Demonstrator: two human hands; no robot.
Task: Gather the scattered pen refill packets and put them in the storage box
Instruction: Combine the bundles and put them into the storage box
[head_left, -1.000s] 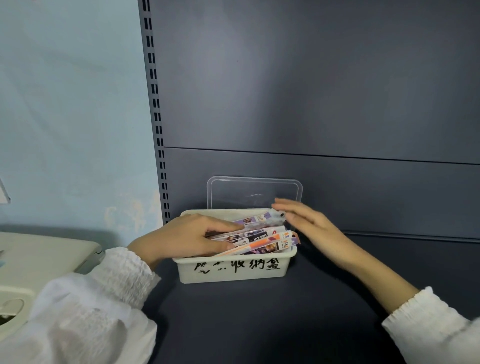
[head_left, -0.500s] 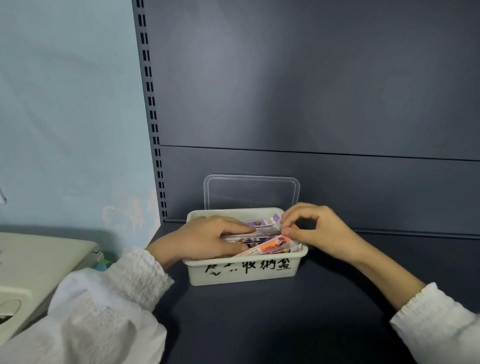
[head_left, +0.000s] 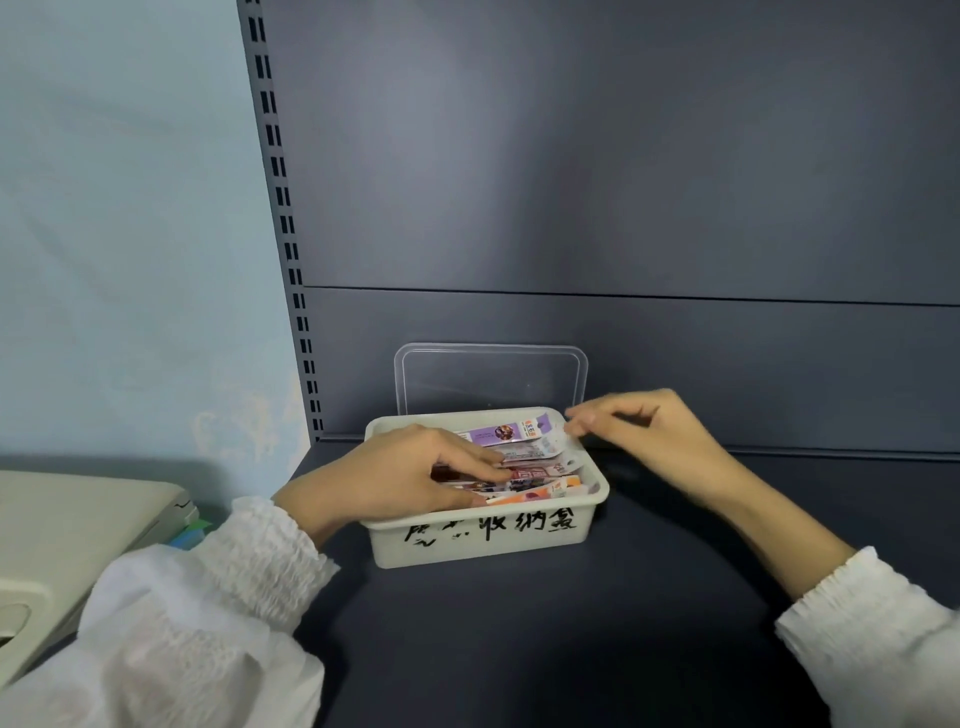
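A white storage box (head_left: 592, 496) with black handwriting on its front stands on the dark shelf. It is filled with several pen refill packets, a purple one (head_left: 506, 431) at the back and an orange one (head_left: 540, 492) at the front. My left hand (head_left: 405, 480) lies flat over the left part of the pile, its straight fingers pressing on the packets. My right hand (head_left: 649, 431) hovers at the box's far right corner, blurred. Its curled thumb and fingertips pinch the clear end of a packet (head_left: 558, 441).
A clear lid (head_left: 491, 374) leans upright against the dark back panel right behind the box. A slotted upright (head_left: 283, 223) borders the shelf at the left. A cream-coloured device (head_left: 62, 530) sits at the far left.
My right hand curled from flat into a pinch at the packet ends, then rose a little at the box's right corner. My left hand stayed on the packets.
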